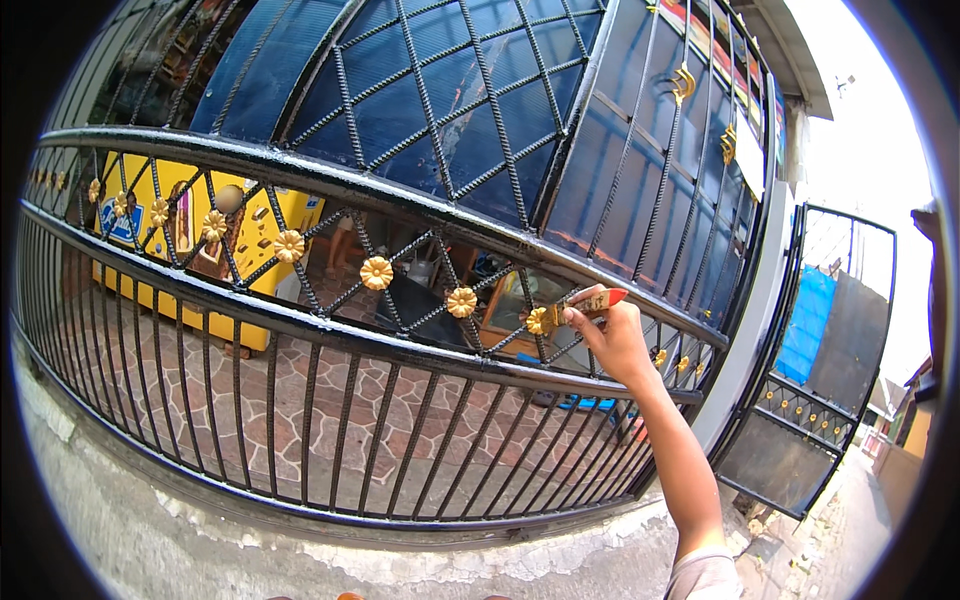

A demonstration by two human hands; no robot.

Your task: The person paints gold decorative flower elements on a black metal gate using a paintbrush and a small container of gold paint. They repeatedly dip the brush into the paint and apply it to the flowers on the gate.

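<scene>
My right hand is closed around a paintbrush with a worn wooden handle and a red tip. The brush's bristle end is at a gold flower ornament on the black metal fence. More gold flowers, such as one large rosette, sit where the twisted bars cross between two horizontal rails. Whether the bristles carry paint is too small to tell. My left hand is out of view.
Behind the bars stand a yellow chest freezer and a wooden glass-fronted cabinet on a stone-patterned floor. Dark blue sheeting backs the upper grille. A black gate stands at the right beside a paved lane. A rough concrete ledge runs below.
</scene>
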